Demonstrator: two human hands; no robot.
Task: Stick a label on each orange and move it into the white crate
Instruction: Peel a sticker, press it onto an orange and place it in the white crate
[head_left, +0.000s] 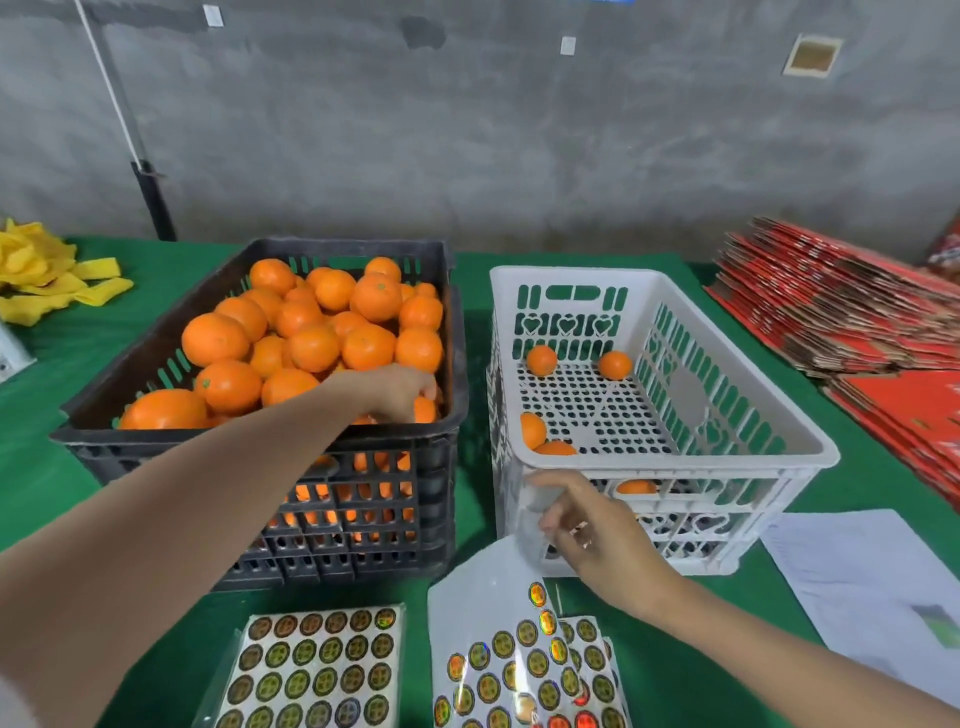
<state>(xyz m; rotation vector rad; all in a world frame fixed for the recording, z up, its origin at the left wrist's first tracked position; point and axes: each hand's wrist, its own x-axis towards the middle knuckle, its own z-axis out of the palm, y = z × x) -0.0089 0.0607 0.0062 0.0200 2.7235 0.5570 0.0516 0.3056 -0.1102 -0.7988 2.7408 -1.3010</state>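
An orange (425, 409) is sitting under the fingers of the left hand (400, 391), which is reaching into the near right corner of the black crate (363, 519) and curling around the fruit; whether the fingers are fully closing on it cannot be told. The right hand (592, 535) is hovering above the curled-up label sheet (498, 623), thumb and forefinger pinched narrowly together; anything between them is too small to make out. That sheet is lying just in front of the white crate (727, 467), where a few oranges (541, 360) are resting on the perforated floor. A fuller label sheet (317, 670) is lying flat to the left, on the green table cover (701, 649). Red flattened cartons (841, 301) are stacking up at far right.
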